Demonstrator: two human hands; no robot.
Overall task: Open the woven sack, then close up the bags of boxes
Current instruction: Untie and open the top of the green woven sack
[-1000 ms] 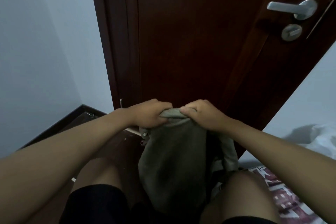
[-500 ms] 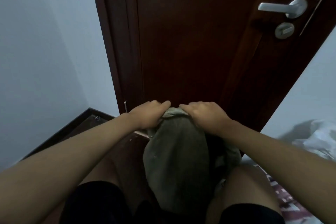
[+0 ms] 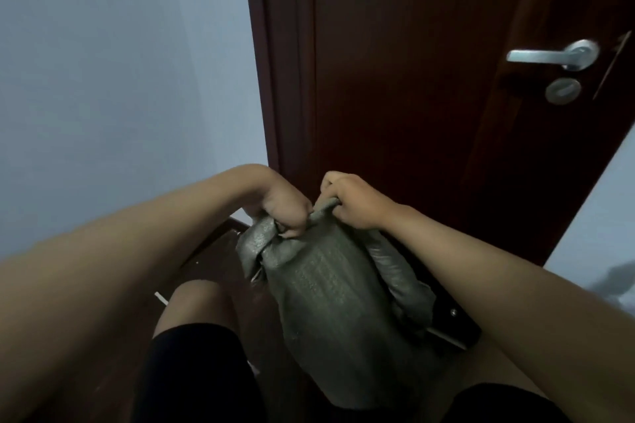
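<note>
A grey-green woven sack [image 3: 330,302] stands upright between my knees on the floor, in front of a dark door. Its top is gathered and twisted into a knot. My left hand [image 3: 281,208] grips the left side of that knot, fingers curled tight round the fabric. My right hand [image 3: 354,199] grips the twisted end on the right side. The two hands are almost touching above the sack. What the sack contains is hidden.
A dark red wooden door [image 3: 412,96] with a silver handle [image 3: 553,55] and a thumb-turn lock [image 3: 563,90] stands close behind the sack. A pale wall [image 3: 120,79] is on the left, with a dark skirting at the floor. My knees flank the sack.
My left hand has turned over and now clenches the knot from the side. My right hand has pulled the twisted end up and right. The view has shifted left and closer.
</note>
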